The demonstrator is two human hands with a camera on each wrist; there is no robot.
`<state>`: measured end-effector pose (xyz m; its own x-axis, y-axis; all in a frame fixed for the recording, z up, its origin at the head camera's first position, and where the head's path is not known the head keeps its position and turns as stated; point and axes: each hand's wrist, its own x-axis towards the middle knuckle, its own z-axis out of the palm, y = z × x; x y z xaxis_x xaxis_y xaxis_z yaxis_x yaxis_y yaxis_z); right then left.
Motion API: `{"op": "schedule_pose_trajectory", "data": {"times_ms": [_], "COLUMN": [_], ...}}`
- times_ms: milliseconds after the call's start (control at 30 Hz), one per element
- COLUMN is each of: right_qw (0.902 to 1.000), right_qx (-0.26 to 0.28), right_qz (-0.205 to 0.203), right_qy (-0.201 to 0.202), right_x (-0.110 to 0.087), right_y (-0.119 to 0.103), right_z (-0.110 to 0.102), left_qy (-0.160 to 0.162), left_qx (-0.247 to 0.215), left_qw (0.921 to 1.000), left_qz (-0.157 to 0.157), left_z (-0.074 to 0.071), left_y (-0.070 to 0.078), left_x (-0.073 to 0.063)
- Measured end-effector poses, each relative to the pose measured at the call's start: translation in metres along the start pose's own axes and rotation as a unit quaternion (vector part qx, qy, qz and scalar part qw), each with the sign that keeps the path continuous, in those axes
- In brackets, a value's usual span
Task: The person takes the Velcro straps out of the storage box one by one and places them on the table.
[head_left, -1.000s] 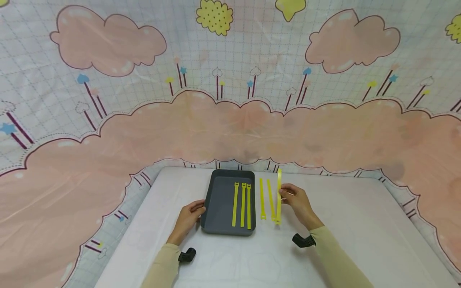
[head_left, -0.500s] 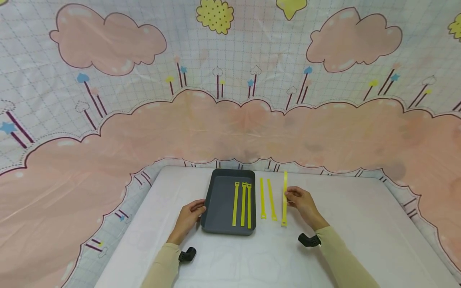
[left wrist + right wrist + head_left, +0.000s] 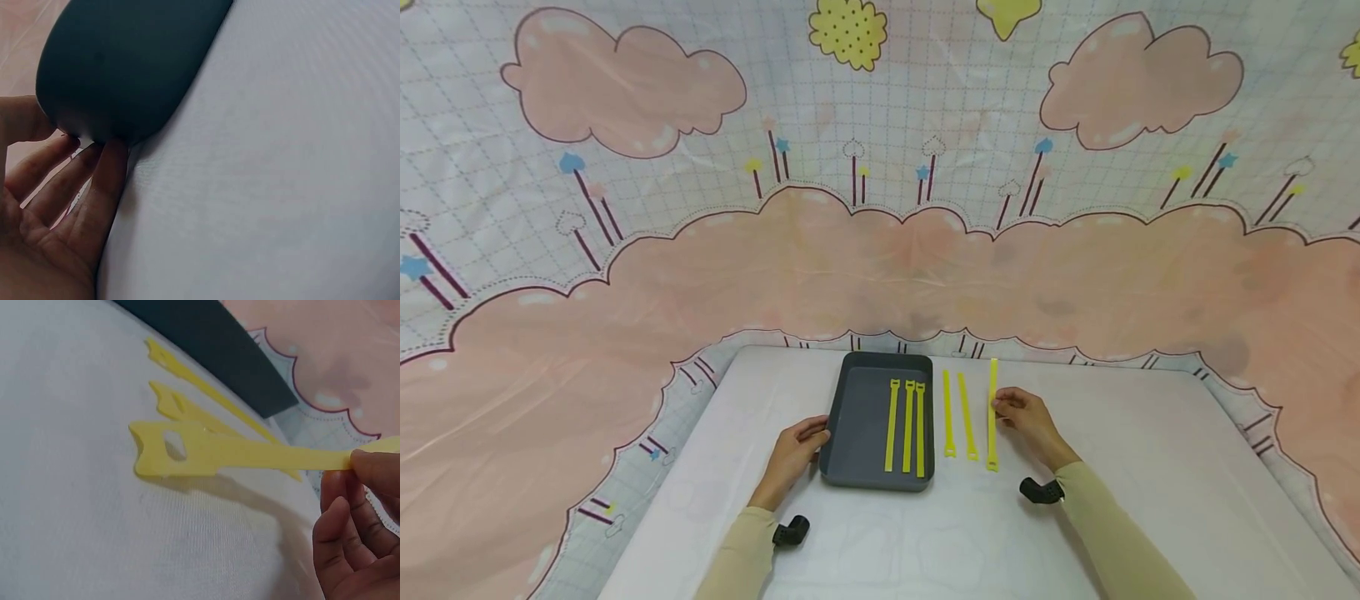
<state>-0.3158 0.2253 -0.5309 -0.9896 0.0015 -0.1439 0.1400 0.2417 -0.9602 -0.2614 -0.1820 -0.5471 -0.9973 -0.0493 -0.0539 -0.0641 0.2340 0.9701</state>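
My right hand [image 3: 1030, 423] pinches a yellow hook-and-loop cable tie [image 3: 269, 453] between thumb and fingers; its slotted head points toward me. It runs lengthwise to the right of two more yellow cable ties, the outer one [image 3: 947, 414] and the middle one [image 3: 967, 417], on the white table. A dark grey tray [image 3: 857, 417] stands to their left with three yellow cable ties [image 3: 907, 425] side by side along its right half, slotted heads at the far end. My left hand [image 3: 792, 458] holds the tray's left edge, thumb and fingertips against it in the left wrist view.
The white table [image 3: 880, 542] reaches a patterned cloth backdrop [image 3: 880, 275] just behind the tray. A black wrist camera sits on each wrist, the left one [image 3: 792, 531] and the right one [image 3: 1041, 490].
My right hand has moved slightly right with its cable tie, away from the other two on the table. The left hand and tray look almost unmoved.
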Motion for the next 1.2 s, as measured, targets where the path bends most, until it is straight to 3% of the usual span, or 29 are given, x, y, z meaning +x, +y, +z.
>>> {"op": "schedule_pose_trajectory", "data": {"times_ms": [267,633,1200], "right_qw": [0.9988,0.9981,0.9967], "right_qx": [-0.045,-0.05,-0.056], "right_qz": [0.003,0.021,0.043], "right_qy": [0.018,0.028,0.04], "right_x": [0.009,0.017,0.02], "right_y": [0.004,0.01,0.009], "right_z": [0.001,0.007,0.009], "left_qy": [-0.01,-0.002,-0.001], "left_qx": [0.003,0.005,0.003], "left_qw": [0.9999,1.0,1.0], "left_qz": [-0.001,-0.006,0.001], "left_z": [0.0,-0.001,-0.002], "left_y": [0.006,-0.004,-0.003], "left_x": [-0.001,0.001,0.0]}}
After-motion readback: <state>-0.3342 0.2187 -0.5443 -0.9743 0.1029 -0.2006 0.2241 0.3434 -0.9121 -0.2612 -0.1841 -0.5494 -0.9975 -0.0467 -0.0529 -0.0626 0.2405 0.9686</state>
